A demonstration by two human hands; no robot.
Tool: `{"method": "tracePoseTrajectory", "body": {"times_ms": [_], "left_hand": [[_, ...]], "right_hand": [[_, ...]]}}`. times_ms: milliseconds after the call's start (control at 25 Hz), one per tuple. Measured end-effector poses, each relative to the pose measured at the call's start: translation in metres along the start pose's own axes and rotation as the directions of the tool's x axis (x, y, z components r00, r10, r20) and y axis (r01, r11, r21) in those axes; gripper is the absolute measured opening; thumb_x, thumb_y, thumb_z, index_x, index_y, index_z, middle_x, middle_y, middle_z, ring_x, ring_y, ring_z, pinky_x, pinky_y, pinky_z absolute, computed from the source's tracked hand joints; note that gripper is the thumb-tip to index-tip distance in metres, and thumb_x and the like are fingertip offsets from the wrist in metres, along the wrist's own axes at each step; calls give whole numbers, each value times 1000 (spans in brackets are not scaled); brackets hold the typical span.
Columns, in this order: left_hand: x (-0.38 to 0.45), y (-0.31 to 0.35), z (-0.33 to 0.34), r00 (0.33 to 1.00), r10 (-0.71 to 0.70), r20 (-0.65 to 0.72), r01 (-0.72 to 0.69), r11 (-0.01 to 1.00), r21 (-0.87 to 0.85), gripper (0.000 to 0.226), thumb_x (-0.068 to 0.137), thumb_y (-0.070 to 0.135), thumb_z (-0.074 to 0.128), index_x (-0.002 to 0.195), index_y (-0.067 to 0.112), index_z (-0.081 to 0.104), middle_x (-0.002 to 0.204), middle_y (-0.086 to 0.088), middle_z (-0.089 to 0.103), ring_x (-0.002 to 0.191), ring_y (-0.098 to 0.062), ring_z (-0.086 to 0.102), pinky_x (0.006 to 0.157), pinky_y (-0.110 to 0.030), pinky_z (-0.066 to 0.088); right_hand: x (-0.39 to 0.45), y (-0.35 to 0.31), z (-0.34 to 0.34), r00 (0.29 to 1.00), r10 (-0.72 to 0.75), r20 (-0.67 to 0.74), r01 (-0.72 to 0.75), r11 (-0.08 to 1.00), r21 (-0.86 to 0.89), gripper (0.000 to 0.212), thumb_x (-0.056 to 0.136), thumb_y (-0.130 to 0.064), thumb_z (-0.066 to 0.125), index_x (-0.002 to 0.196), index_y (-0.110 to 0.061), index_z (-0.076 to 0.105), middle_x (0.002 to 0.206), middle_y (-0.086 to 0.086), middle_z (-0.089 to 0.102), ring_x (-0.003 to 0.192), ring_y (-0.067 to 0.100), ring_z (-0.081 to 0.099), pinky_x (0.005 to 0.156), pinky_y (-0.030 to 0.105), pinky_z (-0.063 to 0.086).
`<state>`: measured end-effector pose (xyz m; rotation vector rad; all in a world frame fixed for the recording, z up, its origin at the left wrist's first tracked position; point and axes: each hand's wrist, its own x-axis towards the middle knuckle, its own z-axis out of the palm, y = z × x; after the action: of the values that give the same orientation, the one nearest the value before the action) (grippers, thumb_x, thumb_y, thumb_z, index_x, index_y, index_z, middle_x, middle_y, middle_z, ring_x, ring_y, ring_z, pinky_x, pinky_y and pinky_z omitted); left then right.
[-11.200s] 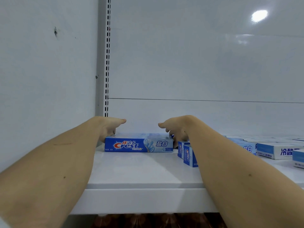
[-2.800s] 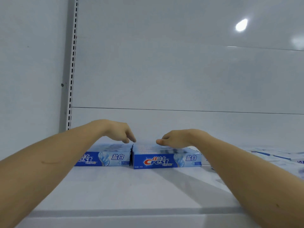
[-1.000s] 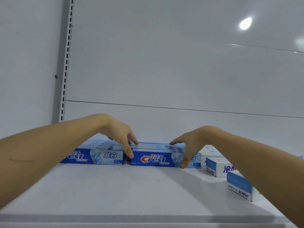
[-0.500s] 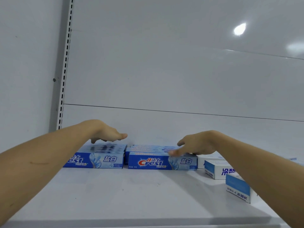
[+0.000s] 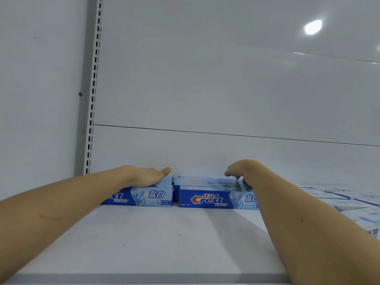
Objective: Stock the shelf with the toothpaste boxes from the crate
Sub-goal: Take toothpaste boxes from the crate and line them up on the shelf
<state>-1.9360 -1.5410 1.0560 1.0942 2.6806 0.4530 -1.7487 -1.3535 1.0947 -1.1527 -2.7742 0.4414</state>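
Note:
Two rows of blue Crest toothpaste boxes lie flat near the back of the white shelf (image 5: 164, 243). The left row of boxes (image 5: 148, 195) has my left hand (image 5: 148, 176) resting flat on its top, fingers straight, thumb pointing right. The right row of boxes (image 5: 211, 199) stands just beside it with a narrow gap between them. My right hand (image 5: 238, 171) reaches over the right row's top, fingers bent down onto the boxes; its fingertips are blurred. The crate is out of view.
More white and blue boxes (image 5: 337, 200) lie on the shelf at the right, partly behind my right forearm. A slotted metal upright (image 5: 93, 89) runs up the back left corner. The white back panel (image 5: 226, 89) closes the shelf behind.
My left hand has settled flat onto the left row. My right hand has moved further back over the right row. The view has shifted so the loose boxes at right sit behind my forearm.

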Motion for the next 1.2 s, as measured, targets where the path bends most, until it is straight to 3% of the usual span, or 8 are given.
{"method": "tracePoseTrajectory", "body": {"times_ms": [80, 160, 440, 640, 800, 1000, 1080, 1200], "left_hand": [[-3, 2, -1, 1000, 3, 14, -3, 1000, 11, 81, 94, 70, 5, 135, 20, 54, 136, -5, 57, 127, -23, 51, 116, -41, 25], [-5, 3, 0, 1000, -4, 19, 4, 1000, 22, 80, 94, 70, 6, 129, 21, 58, 129, -5, 62, 122, -22, 55, 114, -40, 28], [-8, 4, 0, 998, -54, 33, 54, 999, -1, 80, 90, 76, 5, 99, 25, 66, 113, -4, 61, 120, -26, 55, 113, -41, 30], [-10, 4, 1, 999, -33, -3, 33, 999, -13, 74, 91, 74, 5, 98, 30, 65, 113, -2, 61, 121, -25, 55, 114, -40, 28], [-13, 6, 2, 999, -26, 19, 26, 1000, -4, 79, 92, 73, 4, 123, 29, 62, 122, -5, 64, 122, -24, 55, 111, -38, 29], [-24, 12, 2, 999, -39, 1, 39, 999, -15, 76, 93, 72, 4, 92, 27, 66, 94, -5, 66, 98, -22, 61, 99, -33, 36], [-27, 14, 2, 999, -50, 3, 50, 999, -21, 77, 93, 72, 5, 90, 25, 66, 87, -6, 68, 88, -22, 64, 92, -31, 42], [-29, 15, 2, 999, -49, 16, 49, 999, -15, 80, 93, 72, 6, 93, 21, 68, 82, -6, 71, 83, -22, 69, 92, -32, 48]], "right_hand": [[1, 3, 2, 999, 43, 2, -43, 993, 111, 52, 105, -29, 40, 147, 0, 33, 94, 10, 48, 68, 18, 41, 76, 31, 36], [3, 6, 5, 996, 86, -19, -81, 977, 196, 53, 104, -29, 43, 148, -1, 31, 77, 5, 33, 63, 17, 35, 70, 31, 36], [24, 19, 4, 994, 100, 43, -109, 919, 378, 55, 92, -40, 60, 131, -4, 48, 109, 6, 57, 100, 22, 61, 92, 33, 50], [-19, 8, 0, 999, 43, -18, -41, 994, 101, 18, 104, -21, 39, 114, -6, 40, 87, 9, 47, 89, 24, 48, 79, 31, 43], [-17, 13, 3, 997, 69, -29, -72, 991, -109, 30, 104, -17, 30, 78, -8, 40, 75, 7, 38, 64, 17, 37, 58, 26, 34], [-9, 13, 8, 990, 116, -85, -121, 991, -59, 23, 103, -14, 26, 89, -2, 41, 74, 8, 43, 59, 17, 39, 53, 27, 33], [-8, 8, 10, 992, 96, -79, -96, 995, 5, 26, 104, -15, 24, 92, -3, 43, 81, 11, 47, 64, 18, 41, 64, 27, 39], [3, 10, 8, 991, 105, -84, -90, 982, 166, 37, 104, -23, 29, 132, -2, 41, 114, 20, 54, 85, 24, 47, 85, 34, 42]]}}
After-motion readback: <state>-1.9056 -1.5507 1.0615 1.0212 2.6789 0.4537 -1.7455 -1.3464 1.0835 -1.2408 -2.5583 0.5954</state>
